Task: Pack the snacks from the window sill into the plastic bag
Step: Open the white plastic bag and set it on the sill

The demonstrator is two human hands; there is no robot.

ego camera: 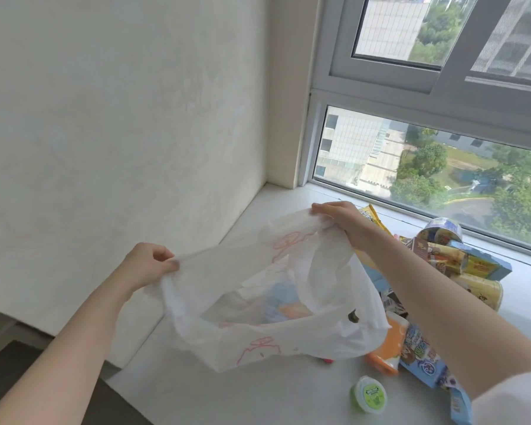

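**Bag held open over the sill, snacks piled beside it**

Fingers [163, 256] of the left hand [147, 265] were curled tight, pinching one edge of the plastic bag [258, 305], and the right hand [337, 219] had its fingers bunched round the far edge, so the mouth was stretched wide between them. The bag was thin, crinkly, see-through white film with red squiggly print on it, hanging just above the window sill [258, 400], which looked smooth and pale. Through the film you could make out something blue and something orange already inside, too blurry to say what.

Right of the bag sat the snacks [442, 259] in a loose heap: glossy foil packets, a flat blue box [485, 266], a couple of round paper tubs lying on their sides. An orange cup [390, 348] lay against the bag's lower corner, and a small round green jelly cup [369, 394] stood apart in front.
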